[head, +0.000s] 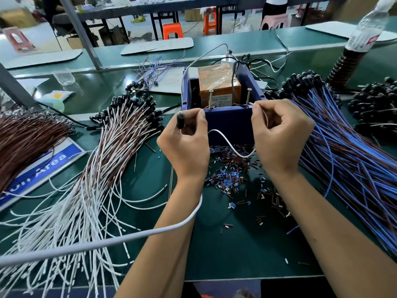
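Stripping step in hand. Left hand [184, 138] grips the black cap [180, 119]. Right hand [279, 134] pinches the white wire [227, 143] at the front rim of the blue box [227, 123] — slack sagging between the hands. Next move, on my judgement: draw the end squarely across the rim — insulation should fall among the offcuts [229, 177].

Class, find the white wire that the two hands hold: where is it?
Head view, centre: the white wire sags between the left hand and the right hand, in front of the blue box, above the scattered insulation offcuts.
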{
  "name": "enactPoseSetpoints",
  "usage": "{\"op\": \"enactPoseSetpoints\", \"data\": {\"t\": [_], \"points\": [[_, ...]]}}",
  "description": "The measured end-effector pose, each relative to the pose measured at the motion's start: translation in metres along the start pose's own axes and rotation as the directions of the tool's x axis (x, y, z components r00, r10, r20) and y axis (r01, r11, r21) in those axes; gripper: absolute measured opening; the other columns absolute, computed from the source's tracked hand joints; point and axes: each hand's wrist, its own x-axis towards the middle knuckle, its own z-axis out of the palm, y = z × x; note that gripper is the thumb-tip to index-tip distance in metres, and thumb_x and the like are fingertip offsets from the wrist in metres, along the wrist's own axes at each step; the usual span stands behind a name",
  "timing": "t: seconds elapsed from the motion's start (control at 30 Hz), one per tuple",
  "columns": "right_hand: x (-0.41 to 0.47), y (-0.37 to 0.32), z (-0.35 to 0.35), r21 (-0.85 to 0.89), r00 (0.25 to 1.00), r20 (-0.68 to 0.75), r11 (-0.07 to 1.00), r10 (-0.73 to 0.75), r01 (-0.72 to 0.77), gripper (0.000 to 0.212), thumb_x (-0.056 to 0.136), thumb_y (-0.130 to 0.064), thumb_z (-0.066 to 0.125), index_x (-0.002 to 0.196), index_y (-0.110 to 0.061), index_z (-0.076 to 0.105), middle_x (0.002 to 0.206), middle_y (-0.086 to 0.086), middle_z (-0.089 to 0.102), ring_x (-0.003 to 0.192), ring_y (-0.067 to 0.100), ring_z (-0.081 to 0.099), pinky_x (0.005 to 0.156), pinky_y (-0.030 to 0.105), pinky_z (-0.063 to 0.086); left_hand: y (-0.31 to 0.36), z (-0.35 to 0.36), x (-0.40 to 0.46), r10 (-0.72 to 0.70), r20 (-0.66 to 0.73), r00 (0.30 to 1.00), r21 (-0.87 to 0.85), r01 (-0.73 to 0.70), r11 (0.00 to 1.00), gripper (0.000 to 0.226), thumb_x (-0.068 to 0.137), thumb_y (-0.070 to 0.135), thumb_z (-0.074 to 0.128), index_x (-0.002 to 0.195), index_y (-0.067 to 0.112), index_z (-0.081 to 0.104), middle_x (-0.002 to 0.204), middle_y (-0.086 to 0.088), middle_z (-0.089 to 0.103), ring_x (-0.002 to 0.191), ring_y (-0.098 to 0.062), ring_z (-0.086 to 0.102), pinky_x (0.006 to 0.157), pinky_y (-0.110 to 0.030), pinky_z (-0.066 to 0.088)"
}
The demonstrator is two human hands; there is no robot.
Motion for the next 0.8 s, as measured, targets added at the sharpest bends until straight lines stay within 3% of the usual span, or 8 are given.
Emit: {"op": "enactPoseSetpoints", "data": {"t": [0.27, 0.4, 0.5, 0.67, 0.8], "points": [[-0.001, 0.003, 0.0, 0.016, 1.0, -0.004, 1.0, 0.014, -0.013, 0.014, 0.097, -0.016, 0.07, 0.087, -0.009, 0.078, 0.077, -0.003, 0.069, 0.068, 0.01, 0.062, 0.063, 0.019, 0.046, 0.001, 0.001, 0.001, -0.007, -0.02, 1.0, -0.013, 0.007, 1.0, 0.008, 0.089, 0.007, 0.075, 0.083, 0.013, 0.075, 0.07, 0.003, 0.07, 0.064, -0.008, 0.064, 0.068, -0.021, 0.053], [-0.004, 0.006, -0.009, 0.027, 0.998, -0.032, 0.998, 0.051, -0.051, 0.015, 0.099, -0.017, 0.068, 0.09, -0.01, 0.077, 0.078, -0.004, 0.069, 0.069, 0.01, 0.063, 0.064, 0.022, 0.049, 0.0, 0.001, 0.007, -0.15, -0.094, 0.984, -0.152, 0.135, 0.979, 0.006, 0.091, 0.004, 0.073, 0.085, 0.005, 0.075, 0.081, -0.016, 0.074, 0.077, -0.031, 0.071, 0.078, -0.036, 0.06], [-0.004, 0.007, -0.02, 0.06, 0.994, -0.048, 0.994, 0.094, -0.091, 0.014, 0.1, -0.017, 0.067, 0.092, -0.011, 0.077, 0.077, -0.006, 0.069, 0.068, 0.01, 0.065, 0.061, 0.027, 0.052, 0.005, -0.003, 0.008, -0.186, -0.102, 0.977, -0.197, 0.164, 0.967, 0.011, 0.092, 0.007, 0.071, 0.085, 0.015, 0.074, 0.083, -0.018, 0.074, 0.072, -0.021, 0.067, 0.075, -0.029, 0.055], [0.002, 0.008, -0.034, 0.106, 0.977, -0.101, 0.979, 0.186, -0.175, 0.009, 0.098, -0.015, 0.068, 0.095, -0.015, 0.076, 0.077, -0.015, 0.067, 0.065, 0.002, 0.062, 0.062, 0.013, 0.046, 0.037, -0.002, 0.006, -0.16, 0.174, 0.972, -0.198, 0.194, 0.961, 0.009, 0.094, 0.009, 0.072, 0.087, 0.014, 0.075, 0.073, -0.008, 0.071, 0.059, -0.011, 0.061, 0.061, -0.026, 0.046], [0.041, 0.018, -0.055, 0.103, 0.953, -0.208, 0.974, 0.219, -0.201, 0.008, 0.096, -0.023, 0.069, 0.089, -0.024, 0.074, 0.072, -0.017, 0.066, 0.061, 0.002, 0.061, 0.06, 0.015, 0.045, 0.076, 0.026, 0.039, -0.254, 0.435, 0.864, -0.315, 0.41, 0.856, 0.01, 0.096, 0.005, 0.067, 0.09, 0.009, 0.074, 0.068, -0.004, 0.066, 0.044, -0.005, 0.041, 0.043, -0.017, 0.032]]}}
